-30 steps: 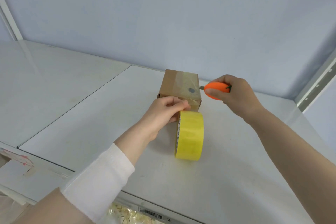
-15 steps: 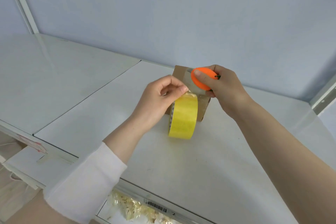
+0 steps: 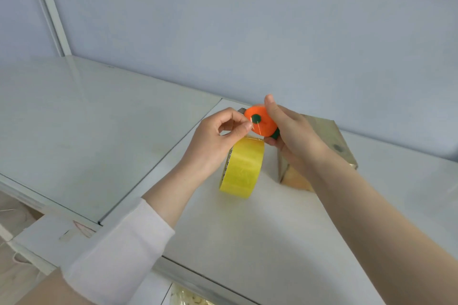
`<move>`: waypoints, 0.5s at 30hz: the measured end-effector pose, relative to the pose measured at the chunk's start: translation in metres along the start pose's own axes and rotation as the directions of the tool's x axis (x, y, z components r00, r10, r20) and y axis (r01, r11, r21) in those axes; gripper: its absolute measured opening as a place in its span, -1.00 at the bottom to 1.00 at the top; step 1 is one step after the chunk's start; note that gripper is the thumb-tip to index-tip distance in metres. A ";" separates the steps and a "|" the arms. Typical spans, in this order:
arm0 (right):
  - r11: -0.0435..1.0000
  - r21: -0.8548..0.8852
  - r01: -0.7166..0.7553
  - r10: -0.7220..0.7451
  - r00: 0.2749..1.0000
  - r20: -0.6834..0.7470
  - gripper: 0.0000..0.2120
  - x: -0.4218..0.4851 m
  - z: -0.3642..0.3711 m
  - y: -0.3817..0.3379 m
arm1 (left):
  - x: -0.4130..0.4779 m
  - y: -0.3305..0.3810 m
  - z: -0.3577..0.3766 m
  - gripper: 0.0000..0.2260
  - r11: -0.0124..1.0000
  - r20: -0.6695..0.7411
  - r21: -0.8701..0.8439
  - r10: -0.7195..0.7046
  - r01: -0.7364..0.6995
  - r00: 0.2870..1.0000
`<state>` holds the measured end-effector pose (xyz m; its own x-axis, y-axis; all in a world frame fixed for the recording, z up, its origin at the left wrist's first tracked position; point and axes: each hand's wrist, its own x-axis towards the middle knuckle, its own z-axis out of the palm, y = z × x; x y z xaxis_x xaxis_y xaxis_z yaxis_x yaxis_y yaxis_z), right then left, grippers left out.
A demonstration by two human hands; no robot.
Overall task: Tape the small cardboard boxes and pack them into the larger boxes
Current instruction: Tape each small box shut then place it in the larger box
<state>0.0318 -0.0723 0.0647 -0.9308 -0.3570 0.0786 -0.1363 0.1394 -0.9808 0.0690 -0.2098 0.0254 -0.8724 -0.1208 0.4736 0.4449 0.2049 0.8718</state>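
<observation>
A yellow tape roll [image 3: 241,167] stands on edge on the white shelf [image 3: 260,225]. My left hand [image 3: 218,140] pinches the loose tape end just above the roll. My right hand [image 3: 291,135] grips a small orange round cutter [image 3: 262,122] with a green button, held against that tape end. Behind my right forearm sits a small cardboard box [image 3: 332,143] with clear tape over it, partly hidden by the arm.
The blue wall [image 3: 247,32] rises close behind the shelf. A second white shelf panel [image 3: 86,131] lies to the left, past a seam. A white metal upright [image 3: 49,7] stands at the far left. Below the front edge, clear plastic bags [image 3: 188,298] show.
My right hand brought the orange cutter from the box's right side over to the tape end above the roll. The left hand lifted to pinch the tape. The view shifted left.
</observation>
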 end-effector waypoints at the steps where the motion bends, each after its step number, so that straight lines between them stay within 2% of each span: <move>1: 1.000 -0.005 -0.005 0.005 1.000 0.011 -0.51 0.003 0.006 0.000 | 0.002 -0.003 -0.007 -0.85 1.000 -0.007 0.002 -0.012 0.012 1.000; 5: 0.998 -0.054 0.019 -0.016 0.999 0.040 -0.82 0.012 0.025 0.005 | 0.010 -0.015 -0.025 -0.87 0.998 -0.039 0.012 -0.067 0.067 0.997; 11: 0.998 -0.048 0.038 -0.042 0.994 -0.102 -0.81 0.021 0.041 0.016 | 0.014 -0.029 -0.027 -0.88 0.989 -0.097 0.121 -0.076 0.088 0.992; 15: 0.994 -0.079 0.071 -0.086 0.973 -0.214 -0.85 0.027 0.047 0.018 | 0.018 -0.033 -0.022 -0.88 0.956 -0.097 0.242 -0.148 0.167 0.984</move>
<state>0.0202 -0.1233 0.0411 -0.9664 -0.1622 0.1992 -0.2282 0.1859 -0.9557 0.0433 -0.2404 0.0074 -0.9049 -0.2431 0.3493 0.2303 0.4104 0.8823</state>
